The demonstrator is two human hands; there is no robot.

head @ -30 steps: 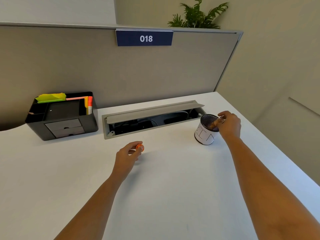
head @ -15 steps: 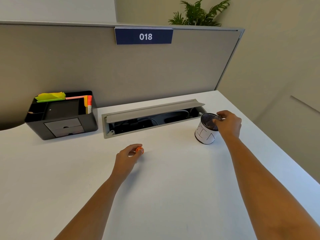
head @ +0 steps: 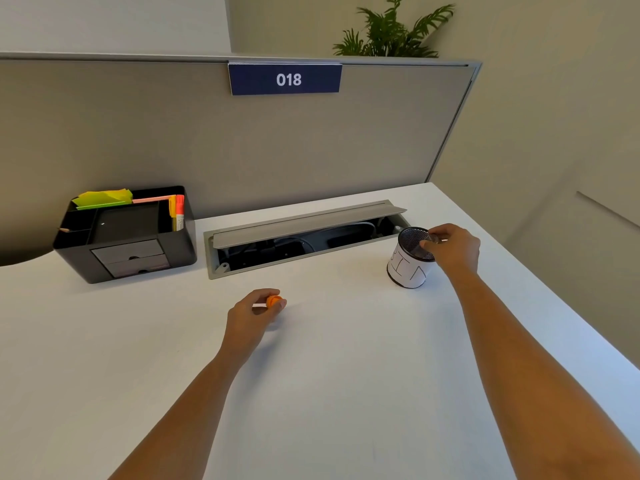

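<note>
**Both hands pinching, the right one at the mesh cup**

The right hand (head: 453, 249) pinches a slim greyish object (head: 429, 241), too blurred to identify, between thumb and curled fingertips. Just below those fingertips and left of the palm, the black wire-mesh cylindrical cup wrapped in white paper (head: 410, 268) stands upright on the white desk (head: 329, 393). Well apart, the left hand (head: 247, 322) curls round a small orange-tipped white stick (head: 275, 301), whose tip pokes out past its fingertips.

A grey cable tray (head: 277, 249), lid ajar, is sunk in the white surface (head: 346, 375); black organiser (head: 128, 251) left of it, 018 sign (head: 284, 79) above.
</note>
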